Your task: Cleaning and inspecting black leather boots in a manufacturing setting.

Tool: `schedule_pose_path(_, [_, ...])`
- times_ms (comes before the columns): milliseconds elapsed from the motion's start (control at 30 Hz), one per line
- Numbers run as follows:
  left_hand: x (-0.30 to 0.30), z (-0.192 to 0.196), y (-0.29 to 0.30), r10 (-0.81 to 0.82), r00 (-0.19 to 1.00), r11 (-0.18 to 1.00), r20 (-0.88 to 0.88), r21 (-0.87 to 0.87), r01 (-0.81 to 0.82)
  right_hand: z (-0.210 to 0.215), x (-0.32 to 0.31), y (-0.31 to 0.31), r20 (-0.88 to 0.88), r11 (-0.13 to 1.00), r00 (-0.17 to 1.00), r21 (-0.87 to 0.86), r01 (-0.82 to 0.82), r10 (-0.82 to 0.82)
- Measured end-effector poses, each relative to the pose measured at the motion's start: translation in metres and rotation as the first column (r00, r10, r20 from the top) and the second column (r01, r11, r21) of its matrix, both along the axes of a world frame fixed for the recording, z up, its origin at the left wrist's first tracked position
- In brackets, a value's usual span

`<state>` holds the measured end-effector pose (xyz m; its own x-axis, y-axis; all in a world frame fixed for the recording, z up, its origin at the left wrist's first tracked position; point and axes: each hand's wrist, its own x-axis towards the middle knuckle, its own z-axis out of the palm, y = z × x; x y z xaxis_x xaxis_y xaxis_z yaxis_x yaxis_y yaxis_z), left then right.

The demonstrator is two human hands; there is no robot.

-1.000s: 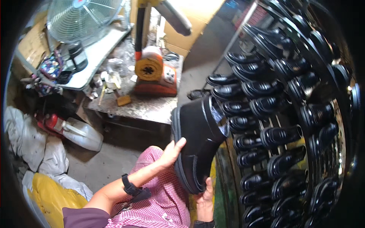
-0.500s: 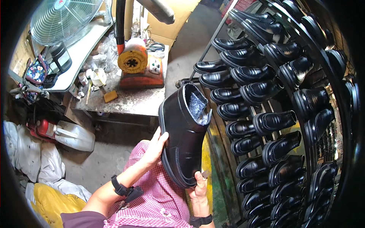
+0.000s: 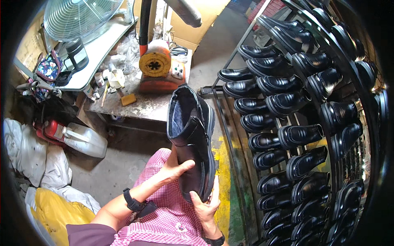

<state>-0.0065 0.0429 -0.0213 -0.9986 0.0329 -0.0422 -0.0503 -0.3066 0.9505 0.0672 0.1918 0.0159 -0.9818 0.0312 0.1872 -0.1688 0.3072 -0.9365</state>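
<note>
A black leather ankle boot (image 3: 191, 153) with a grey fuzzy lining is held up over my lap, its opening pointing away from me and its toe toward me. My left hand (image 3: 176, 167) grips the boot's left side, with the thumb lying across the upper and the other fingers hidden. At the toe end, my right hand (image 3: 206, 207) holds the boot, thumb on the upper and fingers along the sole edge. The lap below is covered by a pink checked apron (image 3: 164, 209).
A tall rack (image 3: 334, 164) full of black boots (image 3: 301, 135) stands to the right. Ahead, a worn bench (image 3: 152, 110) carries an orange machine with a yellow wheel (image 3: 155, 64) and a small yellow block (image 3: 128, 99). A fan (image 3: 80, 18), white jug (image 3: 88, 140) and yellow cloth (image 3: 57, 211) are at left.
The boot has been turned about its length, so its sole edge now lies on the right instead of the left. My left thumb has come onto the upper, and the view has shifted slightly.
</note>
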Motion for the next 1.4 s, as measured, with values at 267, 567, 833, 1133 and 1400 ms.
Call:
schedule_pose_path(267, [0.014, -0.016, -0.03, -0.02, 0.991, 0.985, 0.134, 0.172, -0.004, 0.014, -0.065, 0.029, 0.062, 0.993, 0.997, -0.11, -0.046, 0.053])
schedule_pose_path(567, [0.026, -0.01, -0.032, -0.173, 0.984, 0.98, 0.053, 0.112, 0.166, 0.022, -0.099, 0.022, 0.432, 0.879, 0.785, -0.381, -0.287, 0.444])
schedule_pose_path(833, [0.033, -0.016, -0.027, -0.269, 0.958, 0.962, 0.102, -0.028, 0.273, 0.026, -0.092, 0.032, 0.491, 0.725, 0.631, -0.667, -0.171, 0.601])
schedule_pose_path(1133, [0.037, -0.003, -0.015, -0.242, 0.961, 0.962, 0.132, -0.098, 0.256, 0.041, -0.114, 0.053, 0.298, 0.877, 0.931, -0.479, -0.047, 0.212])
schedule_pose_path(1400, [0.033, 0.002, -0.01, -0.222, 0.965, 0.963, 0.138, -0.123, 0.239, 0.038, -0.088, 0.045, 0.109, 0.998, 0.993, 0.037, -0.058, 0.053])
